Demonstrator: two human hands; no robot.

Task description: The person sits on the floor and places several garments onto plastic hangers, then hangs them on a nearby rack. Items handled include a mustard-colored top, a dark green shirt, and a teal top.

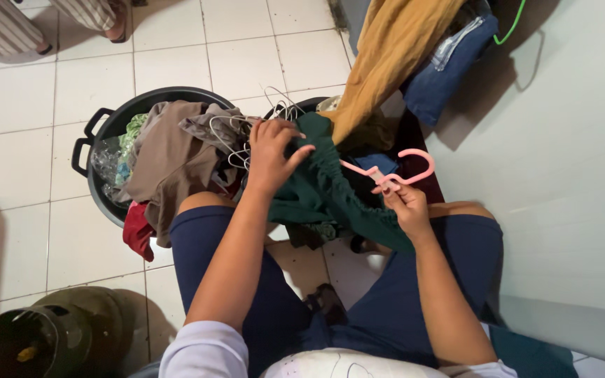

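Head camera view, looking down at a seated person's lap and two bare hands above a white tiled floor (22, 161). Left hand (272, 155) rests on a dark green garment (323, 192), its fingers (295, 155) closed around a fold of the cloth. Right hand (406, 204) holds a pink plastic hanger (393, 173), fingers pinched narrow on its lower bar, the hook curving up just above the garment. The green garment drapes between both hands and over the person's knees. Just beyond the left hand, touching it, lies a bundle of white wire hangers (246, 133). A black basket (106, 126) full of mixed clothes stands near the left knee. A mustard cloth (386, 56) hangs at the floor's far edge.
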